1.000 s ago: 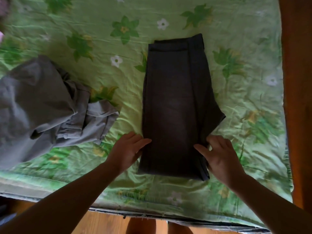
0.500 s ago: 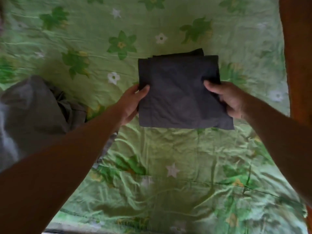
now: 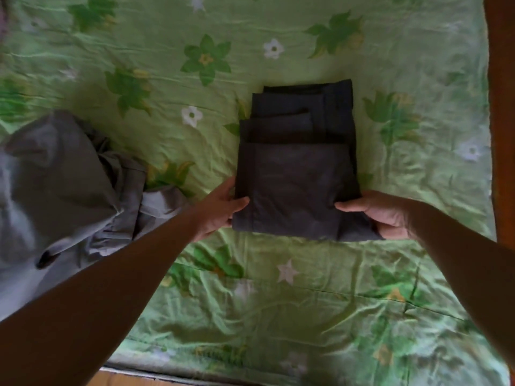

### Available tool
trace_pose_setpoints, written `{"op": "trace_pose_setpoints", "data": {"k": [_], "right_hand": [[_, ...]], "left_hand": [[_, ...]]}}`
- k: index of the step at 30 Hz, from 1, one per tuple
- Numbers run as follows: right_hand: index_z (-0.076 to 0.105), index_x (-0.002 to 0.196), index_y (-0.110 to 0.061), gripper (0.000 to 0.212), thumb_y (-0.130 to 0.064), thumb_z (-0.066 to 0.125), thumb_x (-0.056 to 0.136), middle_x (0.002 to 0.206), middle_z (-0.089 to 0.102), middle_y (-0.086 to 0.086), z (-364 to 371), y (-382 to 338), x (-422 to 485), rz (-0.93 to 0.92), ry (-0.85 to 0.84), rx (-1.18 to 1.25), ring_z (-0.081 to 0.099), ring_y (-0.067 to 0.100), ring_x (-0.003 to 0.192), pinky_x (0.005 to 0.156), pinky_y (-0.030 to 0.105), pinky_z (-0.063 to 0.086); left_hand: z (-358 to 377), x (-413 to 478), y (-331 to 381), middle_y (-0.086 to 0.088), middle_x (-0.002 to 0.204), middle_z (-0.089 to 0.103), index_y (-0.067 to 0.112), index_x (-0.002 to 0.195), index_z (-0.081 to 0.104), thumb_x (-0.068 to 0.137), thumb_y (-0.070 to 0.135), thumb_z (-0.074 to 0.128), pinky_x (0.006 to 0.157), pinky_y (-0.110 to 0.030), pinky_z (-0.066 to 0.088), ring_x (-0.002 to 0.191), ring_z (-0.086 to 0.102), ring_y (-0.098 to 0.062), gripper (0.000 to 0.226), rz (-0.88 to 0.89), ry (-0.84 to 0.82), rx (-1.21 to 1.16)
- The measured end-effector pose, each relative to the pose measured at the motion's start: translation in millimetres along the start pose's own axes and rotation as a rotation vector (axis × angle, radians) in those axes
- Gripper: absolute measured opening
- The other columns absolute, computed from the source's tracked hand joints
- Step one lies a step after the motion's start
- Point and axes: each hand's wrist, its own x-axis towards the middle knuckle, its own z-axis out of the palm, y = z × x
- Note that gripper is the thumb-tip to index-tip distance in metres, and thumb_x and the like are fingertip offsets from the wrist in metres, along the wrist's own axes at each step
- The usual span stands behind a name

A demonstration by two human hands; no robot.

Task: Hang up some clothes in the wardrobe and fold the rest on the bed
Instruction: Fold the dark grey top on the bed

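A bed (image 3: pixel 172 376) under a rumpled light-green sheet (image 3: pixel 278 316) printed with green leaves and white flowers fills the frame, bordered by a reddish-brown wooden panel (image 3: pixel 501 107) down the right edge. At the left of the frame lies a crumpled pale-grey cotton garment (image 3: pixel 64 176), unfolded and spread loosely on the sheet. Right of centre sits a dark charcoal pair of trousers (image 3: pixel 295 174), folded into a compact stepped rectangle with its layers staggered toward the top of the frame. The person's left hand (image 3: pixel 220 207) grips the bundle's lower left edge, thumb on top and fingers tucked beneath. The right hand (image 3: pixel 381 213) holds the lower right corner the same way, thumb pressed on the cloth and fingers curled under it. The bundle appears to rest on the sheet, though whether its near edge is lifted cannot be told. Folding of this garment looks all but finished. The next move likely calls for setting the bundle aside without letting the layers slip, then reaching left for the grey garment, which awaits folding or hanging.
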Motion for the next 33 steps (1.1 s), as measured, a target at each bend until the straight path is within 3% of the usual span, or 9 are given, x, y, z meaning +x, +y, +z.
{"op": "trace_pose_setpoints", "data": {"k": [8,12,14,18,21,27,29,31,33], "right_hand": [[0.064,0.121,-0.004,0.044,-0.001,0.072,0.078,0.116,0.072,0.019,20,89,-53,0.131,-0.011,-0.044,0.069,0.033,0.109,0.099,0.047,0.052],[0.073,0.105,-0.008,0.035,-0.004,0.083,0.073,0.099,0.077,0.008,32,86,-61,-0.154,0.107,-0.211,0.072,0.025,0.098,0.083,0.03,0.055],[0.074,0.1,-0.01,0.034,-0.005,0.084,0.068,0.096,0.078,0.005,37,79,-57,-0.258,0.139,-0.23,0.073,0.02,0.094,0.08,0.027,0.056],[0.072,0.102,-0.015,0.026,-0.002,0.078,0.08,0.1,0.077,0.004,37,90,-56,-0.188,0.115,-0.324,0.071,0.019,0.098,0.092,0.035,0.053],[0.071,0.11,-0.016,0.032,-0.006,0.079,0.08,0.103,0.076,0.002,33,108,-59,-0.15,0.14,-0.396,0.07,0.019,0.101,0.096,0.036,0.052],[0.068,0.108,-0.011,0.034,0.006,0.075,0.079,0.088,0.076,-0.007,43,100,-59,-0.275,0.173,-0.223,0.071,0.009,0.084,0.07,0.016,0.054],[0.072,0.102,-0.007,0.029,-0.011,0.084,0.076,0.093,0.077,0.003,40,79,-54,-0.366,0.244,-0.171,0.071,0.02,0.095,0.079,0.023,0.056],[0.073,0.109,-0.015,0.052,-0.036,0.089,0.064,0.107,0.076,0.007,33,63,-49,-0.436,0.293,-0.119,0.069,0.026,0.107,0.097,0.04,0.053],[0.07,0.112,-0.029,0.047,-0.031,0.084,0.067,0.113,0.074,0.006,28,53,-46,-0.48,0.3,-0.074,0.068,0.03,0.111,0.104,0.053,0.048]], "left_hand": [[23,-67,-67,-0.004,0.123,0.069,0.039,0.133,0.046,0.095,0.005,0.062,0.083,-0.042,0.058,0.105,0.07,-0.022,0.054,-0.151,-0.071,0.011],[25,-62,-74,-0.014,0.114,0.071,0.015,0.118,0.065,0.07,0.033,0.079,0.093,-0.045,0.054,0.106,0.068,-0.027,0.053,0.084,0.137,0.171],[25,-55,-70,-0.014,0.112,0.067,0.013,0.11,0.068,0.067,0.038,0.077,0.088,-0.035,0.052,0.098,0.065,-0.019,0.05,0.172,0.247,0.27],[29,-45,-62,-0.008,0.123,0.056,0.015,0.111,0.07,0.084,0.012,0.078,0.092,-0.022,0.048,0.112,0.062,-0.02,0.029,0.244,0.247,0.273],[29,-43,-61,-0.001,0.126,0.06,0.02,0.101,0.072,0.083,0.004,0.076,0.094,-0.023,0.046,0.113,0.063,-0.013,0.024,0.28,0.186,0.218],[29,-33,-47,0.004,0.135,0.06,0.02,0.092,0.072,0.083,0.013,0.075,0.096,-0.021,0.048,0.12,0.06,-0.008,0.012,0.328,0.166,0.132],[30,-27,-39,0.0,0.126,0.067,0.023,0.105,0.072,0.086,0.017,0.075,0.095,-0.03,0.053,0.115,0.065,-0.014,0.02,0.303,0.183,0.108],[32,-20,-31,-0.004,0.11,0.074,0.017,0.11,0.071,0.087,0.02,0.075,0.088,-0.033,0.057,0.103,0.07,-0.019,0.023,0.257,0.242,0.103],[32,-15,-28,-0.005,0.101,0.074,0.014,0.106,0.07,0.085,0.023,0.076,0.08,-0.032,0.057,0.094,0.071,-0.02,0.024,0.264,0.314,0.106]]}}
